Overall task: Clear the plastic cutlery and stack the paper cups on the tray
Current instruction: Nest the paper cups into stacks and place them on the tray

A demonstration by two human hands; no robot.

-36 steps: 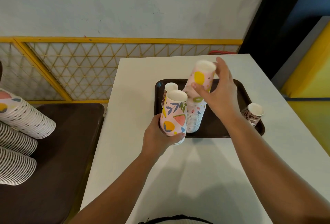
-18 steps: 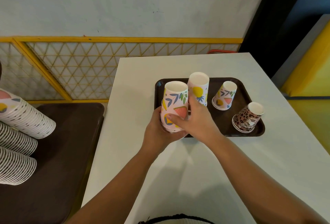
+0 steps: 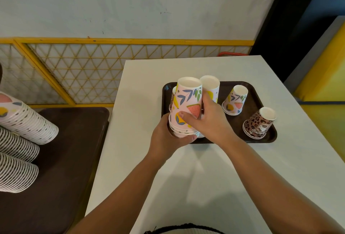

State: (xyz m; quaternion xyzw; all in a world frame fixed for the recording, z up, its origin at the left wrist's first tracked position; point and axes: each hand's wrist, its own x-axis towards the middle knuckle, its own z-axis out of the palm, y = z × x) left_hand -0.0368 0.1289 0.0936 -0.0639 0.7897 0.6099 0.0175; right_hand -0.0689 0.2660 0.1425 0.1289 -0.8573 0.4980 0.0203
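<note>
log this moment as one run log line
left hand: holds fruit cup stack | right hand: grips stack | tray: two loose cups

Inverted fruit-print cup stack [image 3: 187, 106] sits in both grips over the brown tray [image 3: 250, 136]; two cups right.

A small cafe or fast-food eating place.
We see a white table [image 3: 205, 168] with a brown serving tray [image 3: 250, 136] of paper cups [image 3: 235, 101], long stacks of cups [image 3: 24, 121] on a brown bench [image 3: 56, 177], and a yellow lattice partition [image 3: 84, 73] along the wall.
</note>
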